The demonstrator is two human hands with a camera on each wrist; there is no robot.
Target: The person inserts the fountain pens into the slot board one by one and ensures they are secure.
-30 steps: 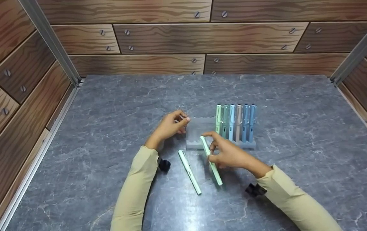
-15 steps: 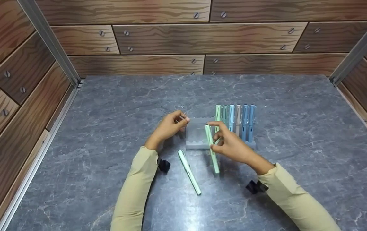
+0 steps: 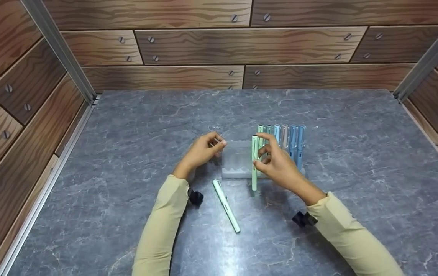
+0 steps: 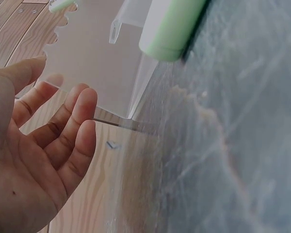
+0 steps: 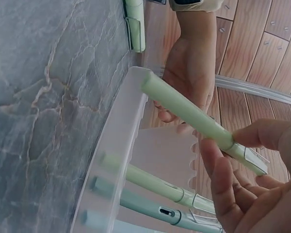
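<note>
My right hand (image 3: 280, 165) pinches a light green pen (image 3: 254, 172) between thumb and fingers. The pen stands nearly upright in front of the frosted clear pen rack (image 3: 236, 155), just left of the racked pens. In the right wrist view the held pen (image 5: 184, 109) slants over the rack's front lip (image 5: 117, 124). My left hand (image 3: 202, 148) grips the rack's upper left corner; in the left wrist view, thumb and index finger lie on either side of the panel (image 4: 94, 63). A second light green pen (image 3: 226, 207) lies on the table nearer me.
Several pens stand in the rack's right half: light green (image 3: 260, 130), dark green (image 3: 268, 129), pale blue (image 3: 277, 130), greyish brown (image 3: 285, 131) and blue (image 3: 301, 145). A grey marbled table (image 3: 127, 126) lies beneath, with wood-patterned walls (image 3: 188, 46) around it.
My right hand has moved the pen away from me and slightly right, toward the rack, turning it from slanted to nearly upright. The left hand and the pen on the table stay put.
</note>
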